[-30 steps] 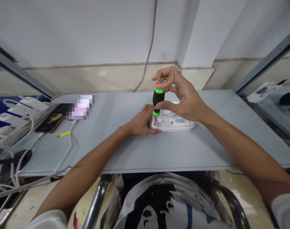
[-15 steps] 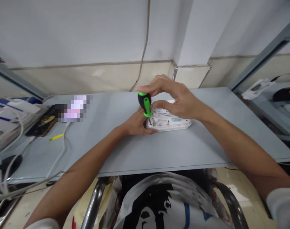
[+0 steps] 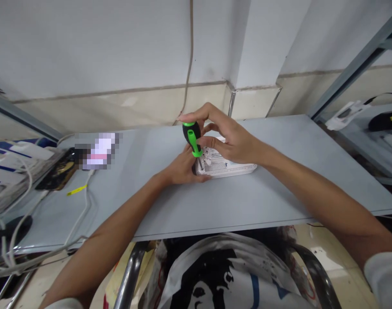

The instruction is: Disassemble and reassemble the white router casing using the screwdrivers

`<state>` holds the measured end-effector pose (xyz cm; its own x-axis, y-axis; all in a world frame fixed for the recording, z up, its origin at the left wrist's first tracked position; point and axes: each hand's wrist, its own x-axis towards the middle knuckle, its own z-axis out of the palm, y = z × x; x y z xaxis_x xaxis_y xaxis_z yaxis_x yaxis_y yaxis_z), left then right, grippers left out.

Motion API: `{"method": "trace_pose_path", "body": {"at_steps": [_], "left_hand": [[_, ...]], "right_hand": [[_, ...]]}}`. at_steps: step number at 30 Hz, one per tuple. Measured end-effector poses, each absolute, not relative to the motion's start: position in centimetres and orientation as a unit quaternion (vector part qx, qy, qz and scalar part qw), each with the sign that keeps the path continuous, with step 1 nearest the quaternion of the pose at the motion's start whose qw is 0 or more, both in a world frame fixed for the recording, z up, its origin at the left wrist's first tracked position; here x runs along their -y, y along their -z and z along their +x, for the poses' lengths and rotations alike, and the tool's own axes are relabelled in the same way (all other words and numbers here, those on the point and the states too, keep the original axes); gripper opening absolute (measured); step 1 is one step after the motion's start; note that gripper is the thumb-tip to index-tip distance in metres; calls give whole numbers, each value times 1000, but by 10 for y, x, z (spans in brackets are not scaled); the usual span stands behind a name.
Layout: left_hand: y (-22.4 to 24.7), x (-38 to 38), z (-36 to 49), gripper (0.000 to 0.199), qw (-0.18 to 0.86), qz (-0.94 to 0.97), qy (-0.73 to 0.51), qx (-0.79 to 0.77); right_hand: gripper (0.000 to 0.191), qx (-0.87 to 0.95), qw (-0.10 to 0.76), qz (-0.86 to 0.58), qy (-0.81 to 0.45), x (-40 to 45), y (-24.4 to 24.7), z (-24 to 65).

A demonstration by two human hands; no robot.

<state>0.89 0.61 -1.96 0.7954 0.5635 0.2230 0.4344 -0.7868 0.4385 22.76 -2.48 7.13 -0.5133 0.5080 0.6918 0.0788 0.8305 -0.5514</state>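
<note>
A white plastic device (image 3: 229,171) with a perforated vented face and a printed label lies flat on the grey table; its exact kind I cannot tell. My left hand (image 3: 183,167) grips its left end, with the thumb along the near edge. In my right hand (image 3: 236,139) is a green-and-black screwdriver (image 3: 192,138), nearly upright. One finger presses on the top of its handle while the thumb and other fingers hold its side. The screwdriver's tip meets the device near its near-left corner. My right hand covers part of the label.
On the grey table (image 3: 144,146), to the left, lie a phone with a lit, blurred screen (image 3: 101,150), a dark phone (image 3: 59,169) and white cables (image 3: 84,208) with a yellow tag. White devices are piled at far left. A metal post (image 3: 347,64) rises at right.
My right fingers have shifted around the screwdriver handle, with the hand more curled now. The screwdriver stays at the same corner, and my left hand keeps its hold. The view has moved slightly.
</note>
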Motion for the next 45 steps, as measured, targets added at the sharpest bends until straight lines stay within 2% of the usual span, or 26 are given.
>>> {"method": "trace_pose_path", "body": {"at_steps": [5, 9, 13, 19, 22, 27, 31, 35, 40, 42, 45], "left_hand": [[16, -5, 10, 98, 180, 929, -181, -267], [16, -6, 9, 102, 190, 931, -181, -253], [19, -8, 10, 102, 195, 925, -193, -262], [19, -10, 12, 95, 197, 926, -177, -269], [20, -11, 11, 101, 197, 928, -183, -259], [20, -10, 11, 109, 190, 928, -187, -260], [20, -11, 11, 99, 182, 932, -192, -250], [22, -12, 11, 97, 184, 931, -186, -254], [20, -11, 12, 103, 185, 931, -186, -253], [18, -10, 12, 104, 185, 931, -189, -253], [17, -9, 12, 96, 182, 931, -188, -255]], "right_hand": [[51, 827, 471, -181, -249, 26, -70, 228], [33, 857, 444, -149, -216, 27, -74, 231], [29, 849, 458, -160, -209, 26, -76, 231], [41, 814, 495, -160, -259, 29, -73, 226], [30, 819, 510, -130, -228, 28, -73, 228], [30, 844, 474, -171, -182, 25, -75, 234], [30, 831, 472, -189, -226, 30, -78, 233], [38, 840, 461, -230, -169, 35, -82, 230], [27, 863, 449, -220, -66, 36, -88, 233], [25, 862, 441, -237, -78, 40, -91, 234], [20, 855, 442, -245, -118, 46, -93, 234]]}}
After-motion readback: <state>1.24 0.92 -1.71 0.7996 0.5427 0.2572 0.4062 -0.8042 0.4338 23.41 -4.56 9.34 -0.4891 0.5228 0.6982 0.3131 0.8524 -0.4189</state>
